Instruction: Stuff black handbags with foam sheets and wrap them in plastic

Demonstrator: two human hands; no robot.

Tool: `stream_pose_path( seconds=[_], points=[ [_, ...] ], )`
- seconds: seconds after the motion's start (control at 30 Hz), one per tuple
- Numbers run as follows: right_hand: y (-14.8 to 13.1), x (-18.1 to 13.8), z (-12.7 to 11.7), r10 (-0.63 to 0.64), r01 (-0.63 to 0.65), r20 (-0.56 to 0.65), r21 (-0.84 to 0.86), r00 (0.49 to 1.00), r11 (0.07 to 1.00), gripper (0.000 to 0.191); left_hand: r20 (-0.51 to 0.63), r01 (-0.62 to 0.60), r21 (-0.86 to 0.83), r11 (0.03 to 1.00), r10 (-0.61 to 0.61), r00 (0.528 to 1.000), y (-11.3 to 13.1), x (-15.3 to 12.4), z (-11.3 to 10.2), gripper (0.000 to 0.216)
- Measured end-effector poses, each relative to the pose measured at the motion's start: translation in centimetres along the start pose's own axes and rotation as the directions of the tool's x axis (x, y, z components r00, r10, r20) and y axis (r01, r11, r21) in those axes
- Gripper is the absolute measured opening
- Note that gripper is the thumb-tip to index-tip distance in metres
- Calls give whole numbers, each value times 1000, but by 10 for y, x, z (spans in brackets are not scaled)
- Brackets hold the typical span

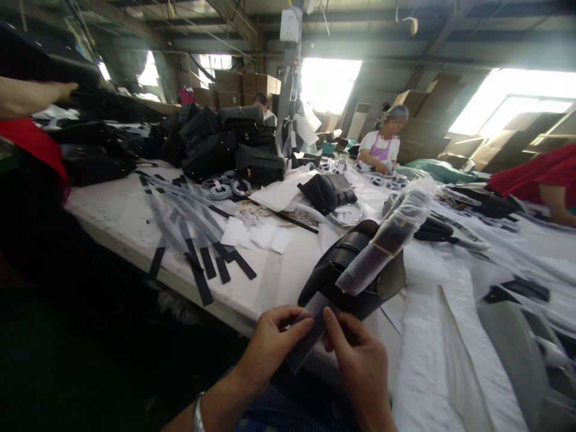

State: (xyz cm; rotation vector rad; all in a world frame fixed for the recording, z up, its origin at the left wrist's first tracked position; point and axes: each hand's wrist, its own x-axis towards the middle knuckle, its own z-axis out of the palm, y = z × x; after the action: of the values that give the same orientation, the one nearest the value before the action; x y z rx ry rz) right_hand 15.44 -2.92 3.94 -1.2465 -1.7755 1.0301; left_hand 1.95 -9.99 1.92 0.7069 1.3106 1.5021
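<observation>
My left hand (pixel 270 345) and my right hand (pixel 357 360) both pinch the near end of a long strap in a clear plastic sleeve (pixel 382 246). The sleeve runs up and away to the right, across a black handbag (pixel 342 273) that lies on the white table (pixel 117 213) just beyond my hands. My thumbs press on the sleeve's lower end, and my fingers are closed under it.
Loose black straps (pixel 198 246) and white paper pieces (pixel 256 234) lie left of the bag. A pile of black handbags (pixel 216 144) sits at the far left. A person in a white top (pixel 382 147) works across the table; a red-sleeved arm (pixel 549 180) at right, another arm (pixel 31 96) at left.
</observation>
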Motion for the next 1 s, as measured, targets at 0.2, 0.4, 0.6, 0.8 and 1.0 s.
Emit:
stream_pose_path(
  seconds=[0.2, 0.4, 0.6, 0.8, 1.0],
  points=[
    [-7, -2, 5, 9, -9, -43, 13, 999, 1000, 43, -60, -39, -9, 999, 38, 997, 0, -3, 5, 29],
    [-1, -3, 5, 83, -88, 41, 142, 996, 986, 44, -24, -509, 380, 772, 559, 829, -9, -5, 4, 11],
    [7, 0, 6, 164, -228, 177, 444, 970, 867, 43, 265, -702, 625, 342, 753, 602, -11, -7, -1, 26],
    [4, -1, 2, 96, -167, 206, 363, 974, 917, 45, 364, -715, 668, 206, 748, 556, 2, -8, 1, 22],
    [2, -1, 1, 118, -161, 158, 292, 980, 943, 44, 445, -785, 596, 171, 743, 500, -26, -18, -6, 37]
  ],
)
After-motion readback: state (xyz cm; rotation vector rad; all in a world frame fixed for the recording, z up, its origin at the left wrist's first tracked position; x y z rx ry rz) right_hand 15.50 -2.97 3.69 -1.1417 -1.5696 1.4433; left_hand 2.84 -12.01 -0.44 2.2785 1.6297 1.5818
